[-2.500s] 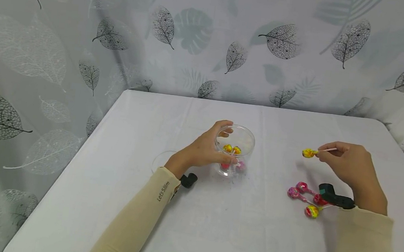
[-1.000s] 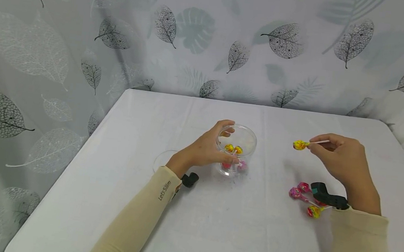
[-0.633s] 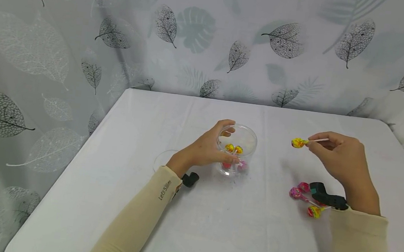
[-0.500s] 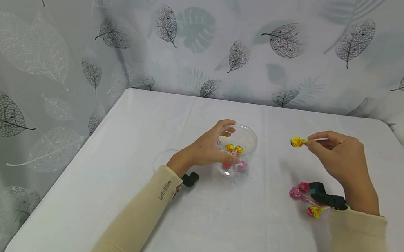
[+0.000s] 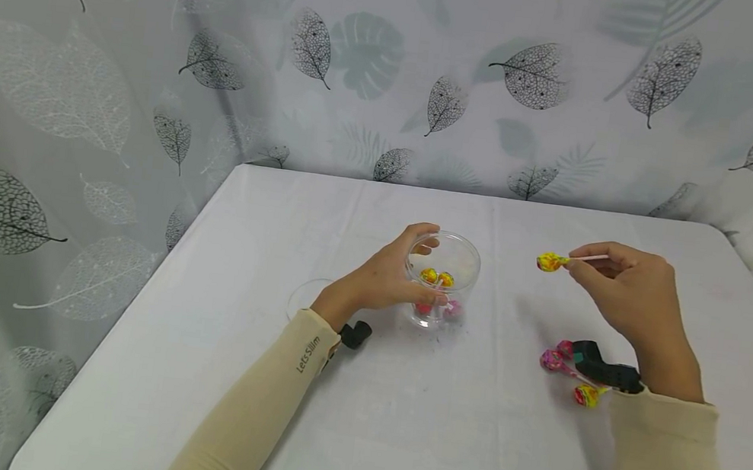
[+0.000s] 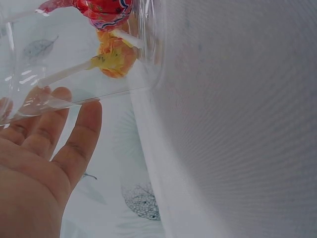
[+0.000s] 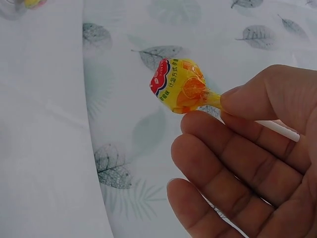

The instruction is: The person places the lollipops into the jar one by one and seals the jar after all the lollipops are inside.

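My left hand (image 5: pixel 386 273) grips a clear plastic jar (image 5: pixel 459 263) that stands on the table, fingers round the far side and thumb across the front. Inside the jar lie several lollipops, yellow ones on top and red and pink lower down; the left wrist view shows a yellow lollipop (image 6: pixel 116 57) and a red lollipop (image 6: pixel 106 12) through the wall. Off to the right, my right hand (image 5: pixel 635 293) pinches a yellow-wrapped lollipop (image 5: pixel 551 262) between thumb and index finger, just behind its head. Its stick runs back over the fingers, and the head points left towards the jar.
Several lollipops (image 5: pixel 552 359) in pink, red and yellow wrappers lie on the white table (image 5: pixel 397 436) below my right hand, partly hidden by the wrist camera (image 5: pixel 604 366). A clear round lid (image 5: pixel 304 292) lies behind my left wrist. A leaf-print curtain (image 5: pixel 362 111) hangs behind the table.
My right hand has carried the yellow lollipop left and slightly away from me, closer to the jar. The left hand keeps its grip on the jar and stays in place.
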### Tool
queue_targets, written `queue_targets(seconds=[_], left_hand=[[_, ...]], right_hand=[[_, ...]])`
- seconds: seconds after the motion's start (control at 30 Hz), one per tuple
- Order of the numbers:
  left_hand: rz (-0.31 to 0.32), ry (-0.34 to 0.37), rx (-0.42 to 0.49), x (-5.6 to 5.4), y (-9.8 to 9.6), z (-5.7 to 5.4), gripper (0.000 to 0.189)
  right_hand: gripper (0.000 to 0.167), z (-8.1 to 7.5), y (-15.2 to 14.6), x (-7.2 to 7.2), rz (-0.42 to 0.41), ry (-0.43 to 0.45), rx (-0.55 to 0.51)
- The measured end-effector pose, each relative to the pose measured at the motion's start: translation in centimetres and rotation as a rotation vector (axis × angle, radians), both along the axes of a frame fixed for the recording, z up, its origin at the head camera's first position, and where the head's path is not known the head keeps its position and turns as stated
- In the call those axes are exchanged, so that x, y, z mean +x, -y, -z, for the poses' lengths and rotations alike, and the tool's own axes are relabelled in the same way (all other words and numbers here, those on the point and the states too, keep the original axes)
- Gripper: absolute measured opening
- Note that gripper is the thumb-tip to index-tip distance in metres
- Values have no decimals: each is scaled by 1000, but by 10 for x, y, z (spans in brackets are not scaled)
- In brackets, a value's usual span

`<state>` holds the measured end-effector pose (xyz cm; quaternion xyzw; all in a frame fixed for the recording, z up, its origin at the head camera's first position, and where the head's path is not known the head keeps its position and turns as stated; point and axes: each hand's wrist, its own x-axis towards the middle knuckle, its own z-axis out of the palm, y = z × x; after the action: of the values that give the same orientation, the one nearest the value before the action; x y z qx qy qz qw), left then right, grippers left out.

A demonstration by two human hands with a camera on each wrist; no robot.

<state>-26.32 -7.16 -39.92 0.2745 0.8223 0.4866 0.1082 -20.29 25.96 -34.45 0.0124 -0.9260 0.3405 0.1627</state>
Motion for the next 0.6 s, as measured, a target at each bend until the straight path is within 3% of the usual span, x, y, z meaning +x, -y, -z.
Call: queue_targets(seconds=[0.6], left_hand=[[1, 1, 6, 1, 0, -1, 100]], right_hand=[[16, -2, 13, 2, -45, -75, -103]])
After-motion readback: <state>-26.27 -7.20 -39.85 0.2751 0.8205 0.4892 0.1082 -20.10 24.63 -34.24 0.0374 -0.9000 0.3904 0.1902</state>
